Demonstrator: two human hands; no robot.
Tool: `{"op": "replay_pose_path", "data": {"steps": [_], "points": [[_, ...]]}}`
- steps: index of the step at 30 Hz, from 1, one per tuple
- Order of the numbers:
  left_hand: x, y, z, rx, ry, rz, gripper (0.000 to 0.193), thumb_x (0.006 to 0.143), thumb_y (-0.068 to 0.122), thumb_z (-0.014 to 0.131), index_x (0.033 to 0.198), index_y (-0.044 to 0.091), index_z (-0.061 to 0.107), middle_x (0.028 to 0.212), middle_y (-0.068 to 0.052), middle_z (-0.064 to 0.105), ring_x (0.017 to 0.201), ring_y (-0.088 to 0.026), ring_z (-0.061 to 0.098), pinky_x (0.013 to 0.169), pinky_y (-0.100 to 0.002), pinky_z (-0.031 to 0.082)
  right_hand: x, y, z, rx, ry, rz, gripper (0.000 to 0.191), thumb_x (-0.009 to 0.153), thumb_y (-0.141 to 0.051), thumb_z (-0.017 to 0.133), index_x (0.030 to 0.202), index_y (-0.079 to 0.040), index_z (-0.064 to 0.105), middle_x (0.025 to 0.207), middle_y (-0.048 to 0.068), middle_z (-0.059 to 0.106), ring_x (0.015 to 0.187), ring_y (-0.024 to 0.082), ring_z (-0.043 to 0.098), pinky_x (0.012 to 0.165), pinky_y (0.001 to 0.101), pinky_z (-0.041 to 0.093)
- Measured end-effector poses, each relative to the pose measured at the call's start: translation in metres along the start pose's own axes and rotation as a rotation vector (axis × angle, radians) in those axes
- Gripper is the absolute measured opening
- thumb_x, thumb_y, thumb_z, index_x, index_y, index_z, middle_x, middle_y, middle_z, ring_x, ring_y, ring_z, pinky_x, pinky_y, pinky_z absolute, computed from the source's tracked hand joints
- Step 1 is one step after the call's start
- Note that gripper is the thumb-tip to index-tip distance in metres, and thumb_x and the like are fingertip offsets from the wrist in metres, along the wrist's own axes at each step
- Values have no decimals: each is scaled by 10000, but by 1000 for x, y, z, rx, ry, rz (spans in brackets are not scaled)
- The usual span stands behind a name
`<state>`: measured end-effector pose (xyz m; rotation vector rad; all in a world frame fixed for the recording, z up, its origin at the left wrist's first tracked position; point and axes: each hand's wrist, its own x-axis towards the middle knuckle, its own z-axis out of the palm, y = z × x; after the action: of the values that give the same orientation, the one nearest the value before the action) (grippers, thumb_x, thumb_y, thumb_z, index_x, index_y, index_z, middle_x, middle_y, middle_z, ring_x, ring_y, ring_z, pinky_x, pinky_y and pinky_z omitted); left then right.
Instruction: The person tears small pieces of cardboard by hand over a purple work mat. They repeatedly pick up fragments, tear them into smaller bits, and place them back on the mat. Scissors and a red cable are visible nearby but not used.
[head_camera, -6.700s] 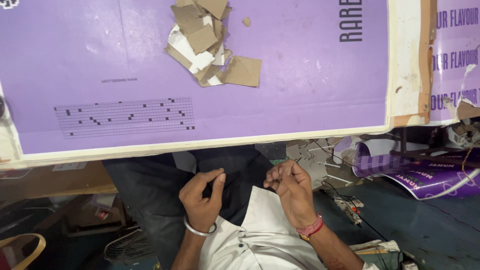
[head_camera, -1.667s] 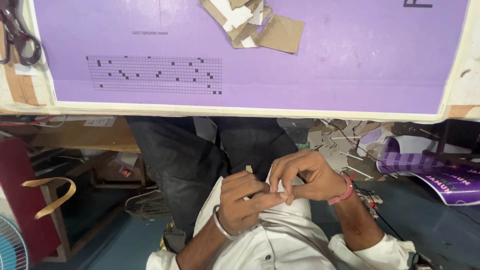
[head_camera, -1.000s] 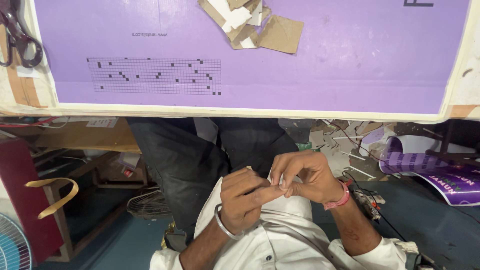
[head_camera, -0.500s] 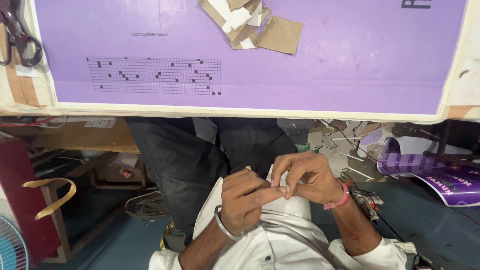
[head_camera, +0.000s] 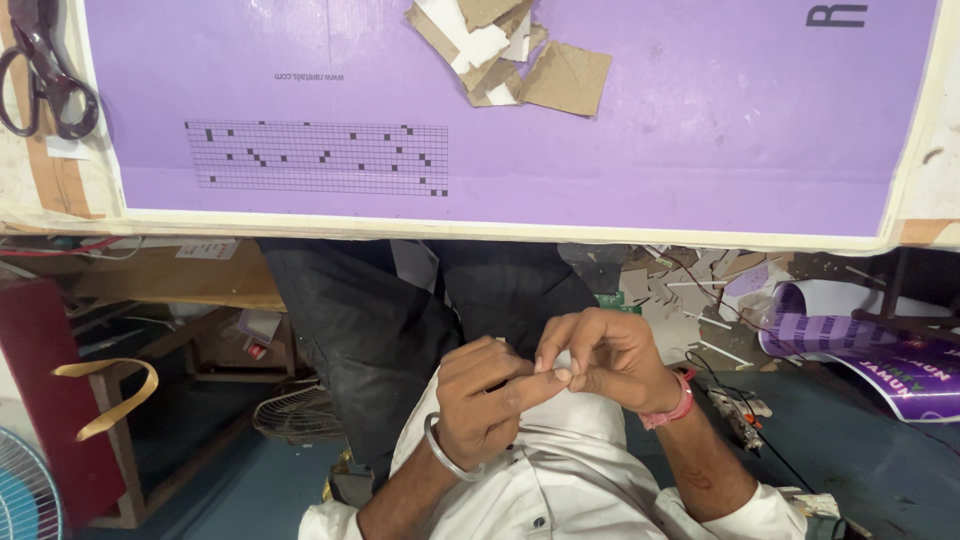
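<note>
- Since half a second ago little has shifted: both hands stay together over the lap, the right fingers a touch more raised.
- Scissors (head_camera: 45, 75) lie at the far left edge of the tabletop (head_camera: 700, 150), partly on its pale border.
- Purple sheet covers the tabletop; a printed grid (head_camera: 315, 158) of small squares sits on its left part.
- Cardboard scraps (head_camera: 510, 50), brown and white, lie in a loose heap near the top middle of the sheet.
- Below the tabletop, a fan (head_camera: 25, 495) shows at the lower left, beside a red board with a tan strap (head_camera: 105, 400).
- Left hand (head_camera: 480, 410), a metal bangle on its wrist, is curled, its thumb and forefinger pinched toward the right hand's tips.
- White bit (head_camera: 562, 362), very small, sits between the fingertips of both hands, over the lap and well below the tabletop's edge; what it is cannot be told.
- Right hand (head_camera: 610, 360), a pink band on its wrist, has its fingers bent and pinched on the white bit, touching the left forefinger.
- Purple rolled sheets (head_camera: 860, 340) lie on the floor at the right, with paper offcuts scattered near them.
</note>
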<state>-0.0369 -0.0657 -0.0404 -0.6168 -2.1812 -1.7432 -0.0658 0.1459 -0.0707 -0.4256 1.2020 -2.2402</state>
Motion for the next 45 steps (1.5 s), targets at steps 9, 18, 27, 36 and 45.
{"op": "replay_pose_path", "data": {"steps": [9, 18, 27, 36, 45], "points": [[4, 0, -1, 3, -19, -19, 337, 866, -15, 663, 1154, 130, 761, 775, -37, 646, 598, -173, 550, 559, -325, 389, 11, -16, 1, -223, 23, -107, 60, 967, -34, 734, 1019, -22, 706, 974, 146, 745, 959, 267, 716, 844, 383, 588], [5, 3, -5, 91, -25, -73, 458, 775, -67, 638, 1172, 126, 760, 771, -35, 637, 618, -193, 547, 586, -344, 411, 20, -19, 10, -579, 123, -204, 108, 992, -78, 705, 907, -33, 654, 950, 109, 703, 915, 252, 711, 830, 357, 590], [10, 5, 0, 410, 48, -29, 476, 814, -72, 722, 1236, 149, 733, 774, -27, 618, 663, -195, 585, 681, -348, 507, 27, -12, 21, -934, 242, -301, 95, 1026, -103, 607, 982, -29, 566, 958, 138, 690, 873, 252, 717, 759, 340, 577], [11, 10, 3, 312, 79, -162, 500, 805, -110, 682, 1235, 139, 740, 767, -26, 638, 659, -185, 591, 633, -341, 455, 21, -4, 20, -989, 297, -325, 84, 1038, -70, 601, 983, -21, 561, 962, 153, 710, 822, 237, 714, 712, 329, 566], [1, 1, 6, 126, 119, -274, 351, 837, -31, 795, 1171, 42, 716, 830, -66, 705, 710, -198, 678, 670, -292, 505, 33, -20, 26, -1139, 240, -414, 61, 1000, -75, 628, 1033, -51, 583, 1064, 172, 738, 927, 292, 728, 795, 371, 592]]}}
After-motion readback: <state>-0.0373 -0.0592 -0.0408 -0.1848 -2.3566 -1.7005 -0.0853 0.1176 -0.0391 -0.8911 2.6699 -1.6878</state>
